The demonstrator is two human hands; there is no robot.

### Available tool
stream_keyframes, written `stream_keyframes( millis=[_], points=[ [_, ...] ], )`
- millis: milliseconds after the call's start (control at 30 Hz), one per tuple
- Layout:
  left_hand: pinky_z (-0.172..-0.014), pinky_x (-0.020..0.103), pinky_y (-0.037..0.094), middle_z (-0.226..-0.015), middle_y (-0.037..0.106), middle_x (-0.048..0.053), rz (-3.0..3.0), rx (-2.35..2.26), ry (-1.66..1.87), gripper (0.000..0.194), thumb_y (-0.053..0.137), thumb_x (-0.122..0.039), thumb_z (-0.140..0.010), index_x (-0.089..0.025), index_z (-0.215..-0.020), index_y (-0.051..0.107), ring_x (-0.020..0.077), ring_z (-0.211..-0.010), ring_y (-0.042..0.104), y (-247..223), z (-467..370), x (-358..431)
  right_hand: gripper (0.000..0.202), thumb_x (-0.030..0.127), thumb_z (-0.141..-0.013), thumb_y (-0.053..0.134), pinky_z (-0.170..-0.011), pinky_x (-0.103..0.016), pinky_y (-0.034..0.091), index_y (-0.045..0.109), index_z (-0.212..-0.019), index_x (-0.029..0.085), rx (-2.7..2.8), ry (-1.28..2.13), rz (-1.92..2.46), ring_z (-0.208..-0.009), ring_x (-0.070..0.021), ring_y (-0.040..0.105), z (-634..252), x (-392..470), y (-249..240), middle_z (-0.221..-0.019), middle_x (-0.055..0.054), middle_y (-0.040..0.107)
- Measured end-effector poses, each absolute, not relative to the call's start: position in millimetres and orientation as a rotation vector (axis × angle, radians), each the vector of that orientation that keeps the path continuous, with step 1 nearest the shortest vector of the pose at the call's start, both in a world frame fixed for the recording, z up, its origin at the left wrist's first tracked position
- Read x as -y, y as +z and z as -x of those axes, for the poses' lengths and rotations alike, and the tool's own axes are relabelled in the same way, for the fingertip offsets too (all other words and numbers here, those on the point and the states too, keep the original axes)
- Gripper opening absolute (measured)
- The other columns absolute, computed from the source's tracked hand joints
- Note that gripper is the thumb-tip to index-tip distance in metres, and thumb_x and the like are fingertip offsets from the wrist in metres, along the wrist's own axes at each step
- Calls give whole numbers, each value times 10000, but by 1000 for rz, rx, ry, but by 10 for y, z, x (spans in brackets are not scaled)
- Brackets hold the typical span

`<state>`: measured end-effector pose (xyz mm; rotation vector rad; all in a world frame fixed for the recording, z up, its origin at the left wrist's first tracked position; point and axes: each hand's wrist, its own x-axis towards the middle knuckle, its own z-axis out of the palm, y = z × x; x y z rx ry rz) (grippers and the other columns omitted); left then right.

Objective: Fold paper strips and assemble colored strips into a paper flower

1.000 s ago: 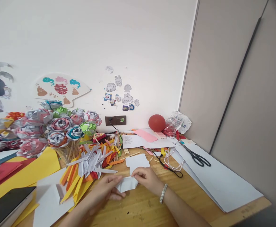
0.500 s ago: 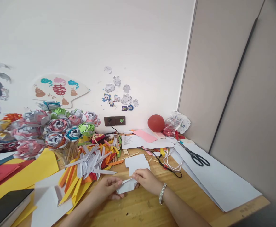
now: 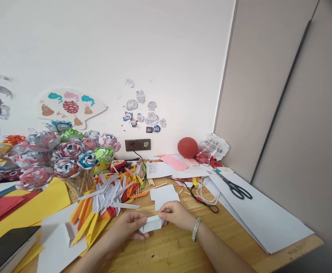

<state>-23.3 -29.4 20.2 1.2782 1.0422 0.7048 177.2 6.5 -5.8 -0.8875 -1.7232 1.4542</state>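
My left hand (image 3: 127, 224) and my right hand (image 3: 176, 214) both pinch a small folded piece of white paper (image 3: 151, 224) just above the wooden table (image 3: 168, 250). The left hand grips its left end, the right hand its upper right edge. A bracelet sits on my right wrist. A small stack of white paper squares (image 3: 164, 195) lies just behind the hands. A heap of folded white, orange and yellow paper strips (image 3: 109, 199) lies to the left of them.
Paper roses (image 3: 66, 155) on sticks stand at the back left. Yellow and red sheets (image 3: 32, 208) and a dark book (image 3: 7, 248) lie at the left. Black scissors (image 3: 235, 187) rest on large white sheets (image 3: 257, 216) at the right. A red ball (image 3: 188, 147), a pearl string and a black cord lie by the wall.
The folded white paper has been pressed flatter and narrower between my hands. Both hands stayed in nearly the same place.
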Motion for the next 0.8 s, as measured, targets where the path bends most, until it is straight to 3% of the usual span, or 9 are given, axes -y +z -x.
stream_keyframes(
  millis=[267,533,800],
  points=[
    [-590,214,486,-621,684,35,-1275,-1074,700,361,635,-465,-659,-118,-760,650,130,-593,627,176,250,262,364,461,-624,648,-555,-251,454,604,-721,112,1689,1469,913,-530,-111,560,-1759,-100,-107,-610,-17,600],
    [-553,216,474,-574,675,33,-1319,-1106,709,390,618,-504,-648,-117,-691,617,135,-560,623,142,218,250,226,348,-668,627,-541,-233,460,589,-685,126,1718,1353,988,-548,-114,561,-1716,-30,-54,-598,4,571],
    [-573,257,481,-574,673,21,-1429,-1099,673,411,585,-535,-651,-127,-691,618,158,-566,622,160,142,268,151,286,-683,619,-481,-182,399,627,-732,143,1862,1200,1000,-546,-93,501,-1663,25,-69,-609,15,553]
  ],
)
